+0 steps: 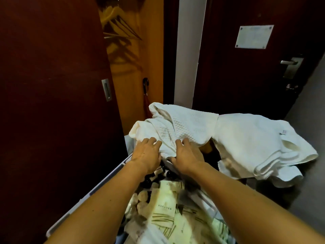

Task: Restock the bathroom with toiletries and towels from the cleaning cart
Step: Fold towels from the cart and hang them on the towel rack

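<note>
A white waffle-weave towel (182, 124) lies crumpled over the far end of the cleaning cart (84, 196). My left hand (146, 154) rests on its left side with fingers spread over the cloth. My right hand (187, 154) lies on the towel's near edge, fingers pressing into a fold. To the right, a second white towel (255, 143) lies folded and hangs off the cart. Below my arms, paper toiletry packets (165, 206) and small dark bottles (156, 173) fill the cart's bin.
A dark sliding door (52, 85) stands close on the left, an open wardrobe with hangers (119, 29) and an umbrella (146, 95) behind it. A dark door with a metal handle (290, 66) is at the back right. Grey floor (306, 120) runs along the right.
</note>
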A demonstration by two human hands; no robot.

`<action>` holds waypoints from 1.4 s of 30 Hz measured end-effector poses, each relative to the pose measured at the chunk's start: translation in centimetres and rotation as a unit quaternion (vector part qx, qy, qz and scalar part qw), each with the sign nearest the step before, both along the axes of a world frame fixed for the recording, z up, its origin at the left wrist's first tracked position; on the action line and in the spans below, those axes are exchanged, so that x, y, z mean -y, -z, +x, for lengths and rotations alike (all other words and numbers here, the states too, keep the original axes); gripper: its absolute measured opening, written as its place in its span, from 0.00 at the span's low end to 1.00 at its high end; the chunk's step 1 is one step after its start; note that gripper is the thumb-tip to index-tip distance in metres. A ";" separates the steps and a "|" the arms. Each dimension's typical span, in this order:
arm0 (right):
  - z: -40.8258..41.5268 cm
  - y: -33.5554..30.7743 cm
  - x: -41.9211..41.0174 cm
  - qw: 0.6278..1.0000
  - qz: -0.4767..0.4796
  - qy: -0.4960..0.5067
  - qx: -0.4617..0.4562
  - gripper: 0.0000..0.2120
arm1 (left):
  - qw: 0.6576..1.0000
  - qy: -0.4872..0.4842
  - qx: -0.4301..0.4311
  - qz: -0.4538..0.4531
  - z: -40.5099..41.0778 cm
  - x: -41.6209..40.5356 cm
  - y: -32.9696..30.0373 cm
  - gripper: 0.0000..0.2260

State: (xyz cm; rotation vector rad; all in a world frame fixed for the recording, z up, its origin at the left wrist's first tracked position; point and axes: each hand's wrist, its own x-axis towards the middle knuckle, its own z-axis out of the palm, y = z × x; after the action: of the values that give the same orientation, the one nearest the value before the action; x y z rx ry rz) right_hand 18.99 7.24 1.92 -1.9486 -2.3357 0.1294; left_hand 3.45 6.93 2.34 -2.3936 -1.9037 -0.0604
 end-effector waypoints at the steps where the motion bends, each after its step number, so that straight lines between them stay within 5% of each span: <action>1: -0.1 0.3 -0.9 1.000 0.005 0.006 -0.004 0.33 | 1.000 -0.001 0.003 0.002 0.1 -1.0 0.3 0.22; 8: -0.7 1.5 -7.5 0.998 0.017 0.049 -0.034 0.45 | 1.000 -0.028 0.004 0.012 -0.4 -6.4 2.3 0.21; 15: -2.5 4.6 -11.9 0.994 -0.022 0.102 0.027 0.58 | 0.998 -0.047 0.021 0.036 -1.9 -9.1 4.7 0.12; 21: -3.3 5.6 -12.3 0.985 0.011 0.148 0.084 0.44 | 0.995 -0.038 0.059 0.077 -2.5 -8.9 5.9 0.12; 25: -3.1 5.1 -11.8 0.987 0.037 0.139 0.072 0.24 | 0.993 -0.028 0.079 0.079 -2.9 -8.6 6.0 0.12; 30: -3.1 3.7 -10.8 0.985 0.119 0.110 0.052 0.13 | 0.995 -0.026 0.092 0.035 -3.1 -8.2 5.4 0.11; 35: -3.5 2.1 -9.9 0.978 0.194 0.077 0.022 0.10 | 1.000 -0.005 0.018 -0.008 -2.3 -7.7 5.0 0.15; 42: -2.0 2.7 -8.5 0.984 0.166 0.064 0.002 0.13 | 0.997 0.002 -0.020 -0.077 -0.4 -7.6 5.0 0.19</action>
State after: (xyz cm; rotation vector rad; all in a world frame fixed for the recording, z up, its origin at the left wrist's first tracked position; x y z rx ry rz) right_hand 16.97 15.75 -0.78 -1.9198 -2.0634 -0.2560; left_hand 3.05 14.49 -2.68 -2.4740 -1.9533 0.1384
